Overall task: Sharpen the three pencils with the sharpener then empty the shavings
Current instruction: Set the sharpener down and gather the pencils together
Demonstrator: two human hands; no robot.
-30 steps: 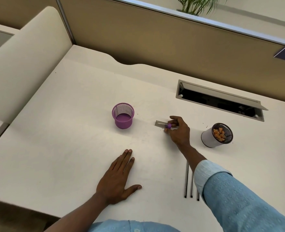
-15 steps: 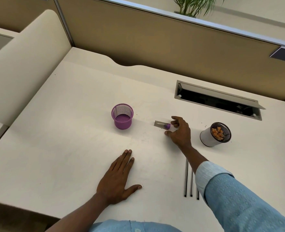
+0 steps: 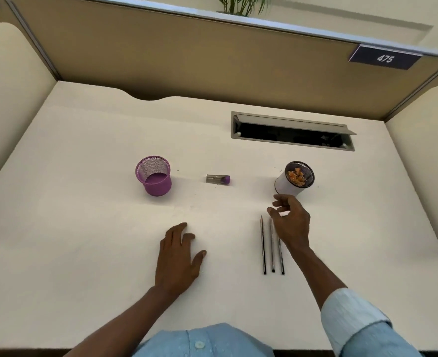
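Observation:
Three dark pencils (image 3: 263,246) lie side by side on the white desk, tips pointing away from me. My right hand (image 3: 290,222) hovers over their far ends, fingers apart and holding nothing; it hides the tips of the two right pencils. The sharpener (image 3: 218,179), a clear tube with a purple cap, lies alone on the desk between the two cups. A white cup (image 3: 288,187) holding orange shavings stands just beyond my right hand. My left hand (image 3: 178,258) rests flat on the desk, fingers spread.
A purple mesh cup (image 3: 154,176) stands empty left of the sharpener. An open cable hatch (image 3: 290,131) is set into the desk at the back right. Partition walls enclose the desk on three sides. Small specks dot the desk near the sharpener.
My right hand let go of the sharpener and drew back toward me, over the pencils' tips. The sharpener stays lying on the desk. The left hand has not moved; the camera view shifted.

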